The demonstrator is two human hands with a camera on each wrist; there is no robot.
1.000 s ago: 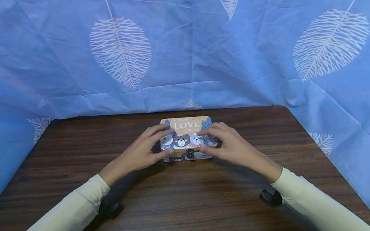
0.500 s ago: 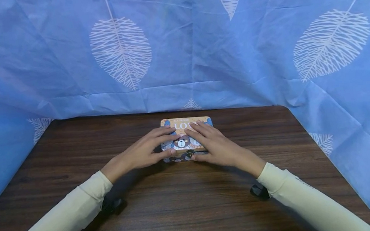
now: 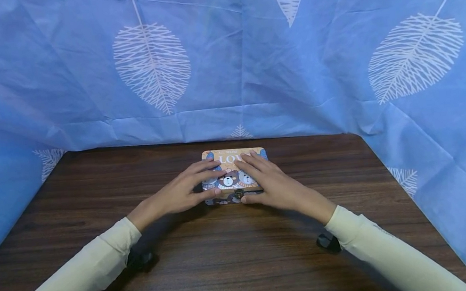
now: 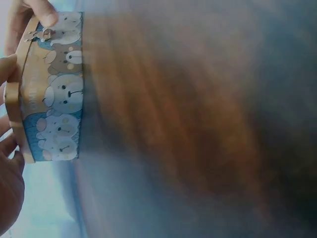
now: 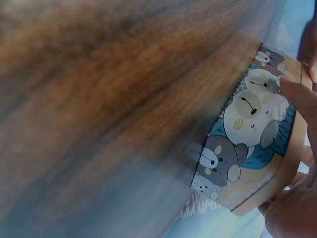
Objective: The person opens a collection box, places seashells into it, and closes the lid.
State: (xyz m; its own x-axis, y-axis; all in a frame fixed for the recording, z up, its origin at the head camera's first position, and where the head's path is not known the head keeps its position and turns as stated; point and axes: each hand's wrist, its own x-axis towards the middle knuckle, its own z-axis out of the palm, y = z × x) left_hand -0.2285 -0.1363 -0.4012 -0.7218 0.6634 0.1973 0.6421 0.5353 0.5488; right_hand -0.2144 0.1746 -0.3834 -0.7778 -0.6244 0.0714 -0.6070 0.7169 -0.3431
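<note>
A small hinged box (image 3: 229,179) with a bear print, the word LOVE on its lid and a metal clasp (image 3: 239,193) at the front sits on the table. My left hand (image 3: 178,189) lies over its left side, fingers extended onto the lid and thumb at the front edge. From the right, my right hand (image 3: 280,185) spreads straight fingers across the lid, hiding part of the lettering. Its thumb (image 5: 297,96) touches the front face beside the clasp. The left wrist view shows the box's printed front (image 4: 64,94) and the clasp near the right thumb.
The dark wood-grain table (image 3: 236,259) extends around the box. A blue curtain (image 3: 224,61) with white leaf prints hangs behind and along both sides. Black wrist devices (image 3: 328,242) sit beneath the pale sleeves (image 3: 379,239).
My right hand has moved left over the lid, its thumb now next to the clasp. My left hand has shifted slightly right onto the lid. The box has stayed in place.
</note>
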